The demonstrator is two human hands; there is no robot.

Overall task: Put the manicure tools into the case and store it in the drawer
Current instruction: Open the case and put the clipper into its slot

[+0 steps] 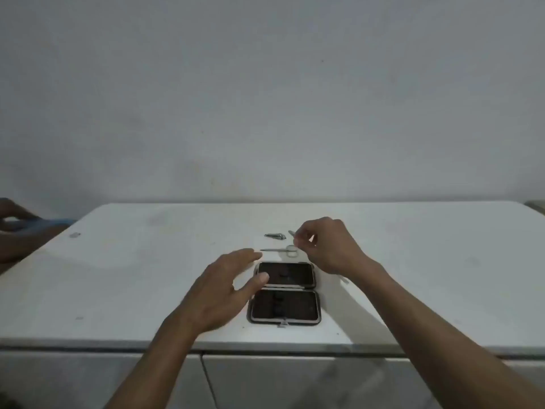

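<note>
At the near edge, below the table (pixel 118 290), two cabinet fronts (pixel 295 382) meet at a dark vertical seam. Both bare forearms reach up from the bottom of the view over this edge.

On the white table top, just past the edge, the manicure case (pixel 285 293) lies opened flat, its two dark halves one behind the other and joined at a hinge line between them; a small zipper pull (pixel 282 323) sticks out at its near side. The inside is too dark to tell what it holds.

The left hand (pixel 224 290) is at the case's left side, its grip spread, fingers apart, with the thumb over the left end of the far half; whether it touches the case cannot be told.

Just behind the case lie small scissors (pixel 280 250), blades pointing left, loops to the right. The right hand (pixel 327 246) is over the loops, its grip pinched together at thumb and forefinger; whether it holds anything cannot be told.

Farther back lies a nail clipper (pixel 275 236), and just beside it a thin metal tool (pixel 291 233), partly hidden by the right hand's fingers.

At the far left edge another person's hand (pixel 14 219) is blurred, beside something blue (pixel 50 223).
</note>
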